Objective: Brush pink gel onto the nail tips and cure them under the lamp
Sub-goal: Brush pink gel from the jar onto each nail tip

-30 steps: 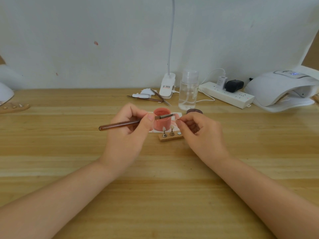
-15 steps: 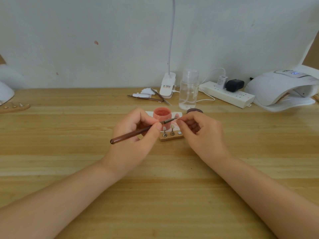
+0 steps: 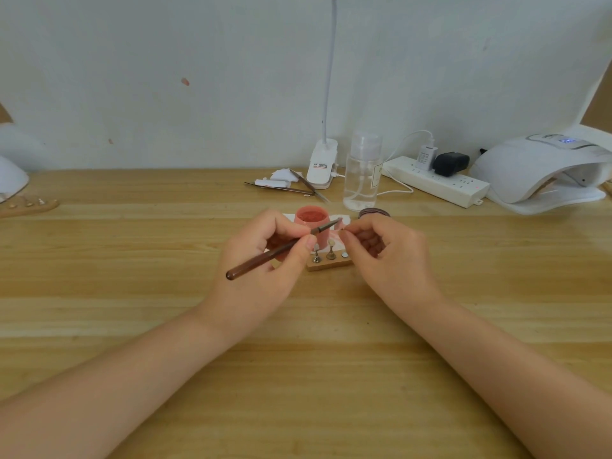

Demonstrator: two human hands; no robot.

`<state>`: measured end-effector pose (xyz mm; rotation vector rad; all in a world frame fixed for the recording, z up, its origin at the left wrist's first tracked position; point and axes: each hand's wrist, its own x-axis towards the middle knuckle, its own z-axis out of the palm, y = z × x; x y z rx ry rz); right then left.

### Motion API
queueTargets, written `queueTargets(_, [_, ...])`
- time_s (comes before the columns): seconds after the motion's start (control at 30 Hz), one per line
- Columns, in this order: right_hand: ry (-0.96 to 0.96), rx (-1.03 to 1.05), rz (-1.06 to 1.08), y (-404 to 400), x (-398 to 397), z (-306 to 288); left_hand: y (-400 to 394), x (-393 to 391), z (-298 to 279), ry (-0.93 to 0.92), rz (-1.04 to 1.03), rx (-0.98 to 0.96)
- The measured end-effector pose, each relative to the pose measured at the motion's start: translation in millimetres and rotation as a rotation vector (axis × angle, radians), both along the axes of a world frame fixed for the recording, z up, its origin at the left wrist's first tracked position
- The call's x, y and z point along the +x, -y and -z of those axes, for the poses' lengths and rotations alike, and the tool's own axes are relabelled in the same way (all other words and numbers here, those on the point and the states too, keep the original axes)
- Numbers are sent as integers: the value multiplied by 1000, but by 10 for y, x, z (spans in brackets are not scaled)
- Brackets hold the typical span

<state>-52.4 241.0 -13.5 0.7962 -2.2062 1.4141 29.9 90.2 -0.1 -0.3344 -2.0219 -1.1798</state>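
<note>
- Left hand (image 3: 265, 260): fingers curled, pinching brown brush (image 3: 281, 250).
- Right hand (image 3: 387, 256): fingertips pinched on tiny item, likely nail tip; unclear.
- Brush tip touching right fingertips, above wooden stand (image 3: 328, 263), before pink gel jar (image 3: 312, 220).

We see the scene through a single wide-angle camera worn on the head, looking forward and down across a wooden table (image 3: 132, 326) toward a white wall (image 3: 165, 61) at the far edge. Both forearms enter from the near corners. The hands meet near the centre, fairly close to us. Straight lines bow toward the frame edges.
</note>
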Motion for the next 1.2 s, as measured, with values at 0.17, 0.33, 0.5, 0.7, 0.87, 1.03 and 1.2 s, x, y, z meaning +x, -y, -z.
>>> queueTargets(0.17, [0,-6,12,-11,-17,14,-9,38,-6,24,45,14])
queueTargets(0.33, [14,-5,14,-8,-24,12,-6,66,-24,17,51,40])
queueTargets(0.5, [-2,-7,13,-11,-24,14,-25,35,-25,14,16,46])
queueTargets(0.7, [-23,12,26,-13,-37,22,-36,48,-11,36,0,-42])
queueTargets(0.87, [-5,-8,28,-14,-36,16,-40,86,-43,26,10,-27])
queueTargets(1.03, [56,-29,3,-15,-15,-2,-8,26,-52,92,11,232])
queueTargets(1.2, [69,-20,-13,-19,6,-13,6,-4,-52,159,16,315])
